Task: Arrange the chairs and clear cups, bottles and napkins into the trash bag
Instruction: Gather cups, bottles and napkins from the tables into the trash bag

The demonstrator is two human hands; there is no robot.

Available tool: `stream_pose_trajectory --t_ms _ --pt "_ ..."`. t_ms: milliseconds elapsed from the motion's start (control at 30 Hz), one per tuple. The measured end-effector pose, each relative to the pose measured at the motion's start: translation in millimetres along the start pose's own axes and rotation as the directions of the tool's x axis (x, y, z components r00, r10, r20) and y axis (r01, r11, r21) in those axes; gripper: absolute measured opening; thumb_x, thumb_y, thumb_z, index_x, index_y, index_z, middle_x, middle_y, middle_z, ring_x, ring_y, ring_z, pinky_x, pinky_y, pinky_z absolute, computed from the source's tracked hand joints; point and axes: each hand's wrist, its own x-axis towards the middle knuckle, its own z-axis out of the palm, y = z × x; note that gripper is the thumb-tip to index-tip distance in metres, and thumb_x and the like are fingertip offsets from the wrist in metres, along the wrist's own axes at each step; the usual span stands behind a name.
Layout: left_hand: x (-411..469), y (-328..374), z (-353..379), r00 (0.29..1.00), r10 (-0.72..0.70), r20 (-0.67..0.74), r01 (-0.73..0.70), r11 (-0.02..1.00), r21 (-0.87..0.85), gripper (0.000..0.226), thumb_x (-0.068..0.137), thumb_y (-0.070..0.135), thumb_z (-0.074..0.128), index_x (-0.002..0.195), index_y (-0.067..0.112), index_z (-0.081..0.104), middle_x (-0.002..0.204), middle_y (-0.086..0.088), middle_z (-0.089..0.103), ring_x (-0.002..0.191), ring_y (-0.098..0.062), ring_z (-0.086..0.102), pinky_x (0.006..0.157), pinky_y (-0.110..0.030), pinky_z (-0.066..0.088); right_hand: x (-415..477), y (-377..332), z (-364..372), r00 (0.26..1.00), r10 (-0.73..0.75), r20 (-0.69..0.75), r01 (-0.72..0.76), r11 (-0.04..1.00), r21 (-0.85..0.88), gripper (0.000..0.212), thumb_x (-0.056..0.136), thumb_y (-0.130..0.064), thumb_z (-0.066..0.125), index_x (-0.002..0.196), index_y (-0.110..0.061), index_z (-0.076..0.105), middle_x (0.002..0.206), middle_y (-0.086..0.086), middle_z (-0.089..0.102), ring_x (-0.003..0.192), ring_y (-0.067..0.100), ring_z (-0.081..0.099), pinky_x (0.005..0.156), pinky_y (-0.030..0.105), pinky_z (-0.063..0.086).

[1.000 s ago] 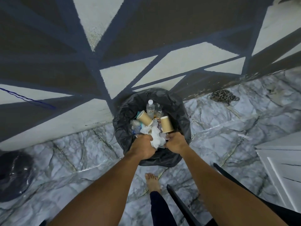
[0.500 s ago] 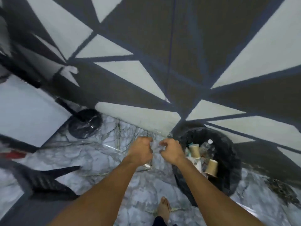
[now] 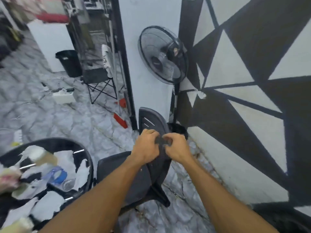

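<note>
Black wad [image 3: 162,141] pinched between left hand [image 3: 146,146] and right hand [image 3: 178,148], fingers of both curled tight on it, above grey chair [image 3: 151,122]. Can't tell what the wad is. View swung left vs 0.5 s ago: trash bag out of frame now. Napkins [image 3: 48,204] and cup [image 3: 43,157] on round table [image 3: 87,158], lower left. Fan [image 3: 161,54] by wall.
</note>
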Motion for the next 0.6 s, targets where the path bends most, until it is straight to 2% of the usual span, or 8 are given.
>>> stream_pose_trajectory --t_ms 100,200,333,400,467,534,600 --pt "-25 -48 -36 0.985 -0.166 -0.051 0.166 0.986 -0.006 0.038 0.081 0.014 0.063 0.119 0.012 0.064 0.125 -0.003 0.061 0.121 -0.024 0.047 0.097 -0.040 0.046 21 -44 43 0.987 -0.097 0.125 0.100 0.995 -0.017 0.033 0.075 -0.007 0.067 0.105 -0.018 0.074 0.098 -0.005 0.072 0.089 0.013 0.064 0.080 0.025 0.050" --pt "-52 -95 -61 0.945 -0.317 -0.085 0.318 0.948 -0.004 0.046 0.085 0.016 0.065 0.131 0.012 0.058 0.137 -0.003 0.055 0.131 -0.024 0.041 0.104 -0.037 0.041 39 -77 90 0.950 -0.170 0.263 0.180 0.983 -0.015 0.041 0.077 -0.010 0.068 0.117 -0.018 0.070 0.116 -0.003 0.070 0.106 0.014 0.064 0.089 0.023 0.050" --pt "-88 -147 -94 0.864 -0.480 -0.155 0.486 0.874 0.005 0.045 0.084 0.013 0.065 0.129 0.010 0.059 0.134 -0.005 0.056 0.128 -0.024 0.044 0.106 -0.035 0.039 56 -123 151 0.870 -0.249 0.426 0.265 0.964 0.024 0.044 0.080 -0.009 0.068 0.123 -0.018 0.067 0.126 -0.001 0.065 0.114 0.012 0.058 0.094 0.020 0.045" --pt "-100 -169 -107 0.816 -0.542 -0.201 0.554 0.832 0.008 0.036 0.079 0.016 0.064 0.114 0.011 0.065 0.119 -0.006 0.063 0.118 -0.029 0.051 0.095 -0.037 0.045 64 -147 174 0.822 -0.316 0.473 0.325 0.944 0.065 0.043 0.081 -0.007 0.068 0.122 -0.015 0.066 0.124 0.000 0.066 0.111 0.012 0.059 0.089 0.015 0.041" --pt "-111 -186 -120 0.771 -0.594 -0.231 0.612 0.791 0.008 0.028 0.075 0.019 0.061 0.101 0.014 0.067 0.104 -0.003 0.065 0.105 -0.028 0.056 0.085 -0.038 0.048 68 -171 196 0.780 -0.367 0.507 0.362 0.925 0.114 0.038 0.081 -0.004 0.068 0.118 -0.011 0.068 0.111 0.000 0.068 0.091 0.007 0.063 0.077 0.004 0.039" --pt "-122 -196 -132 0.736 -0.619 -0.273 0.647 0.762 0.018 0.029 0.076 0.019 0.064 0.104 0.015 0.068 0.107 -0.002 0.065 0.106 -0.025 0.055 0.089 -0.039 0.047 71 -189 217 0.738 -0.405 0.540 0.381 0.910 0.162 0.034 0.080 -0.001 0.068 0.112 -0.010 0.071 0.101 -0.002 0.069 0.074 0.005 0.061 0.063 0.000 0.040" --pt "-135 -204 -140 0.693 -0.641 -0.330 0.680 0.733 0.003 0.041 0.078 0.022 0.071 0.118 0.013 0.066 0.121 -0.003 0.064 0.118 -0.024 0.051 0.100 -0.037 0.043 69 -198 238 0.680 -0.437 0.589 0.425 0.889 0.168 0.037 0.079 -0.004 0.067 0.115 -0.013 0.071 0.111 -0.002 0.070 0.091 0.011 0.064 0.076 0.006 0.043"
